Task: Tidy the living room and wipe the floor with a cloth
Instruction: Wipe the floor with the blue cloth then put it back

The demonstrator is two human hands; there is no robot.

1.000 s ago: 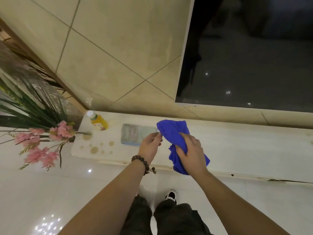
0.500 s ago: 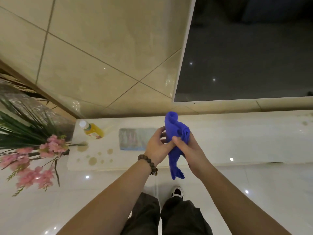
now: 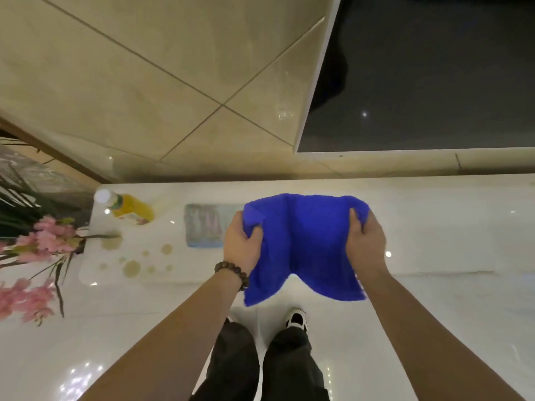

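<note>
A blue cloth (image 3: 304,247) hangs spread out between both my hands, above the front edge of a low white marble ledge (image 3: 434,227). My left hand (image 3: 240,244) grips its upper left corner; a bead bracelet sits on that wrist. My right hand (image 3: 366,241) grips the upper right corner. Several brownish spill spots (image 3: 131,267) lie on the ledge's left end. A bottle of yellow drink (image 3: 127,208) lies on its side behind the spots.
A flat pale packet (image 3: 204,227) lies on the ledge left of the cloth. Pink flowers with dark leaves (image 3: 37,244) reach in from the left. A large dark screen (image 3: 419,76) hangs on the tiled wall above. My legs and a shoe (image 3: 295,319) stand on glossy white floor.
The cloth was bunched and twisted between my hands close together; now my hands have moved apart and the cloth is spread open between them. The camera has tilted slightly.
</note>
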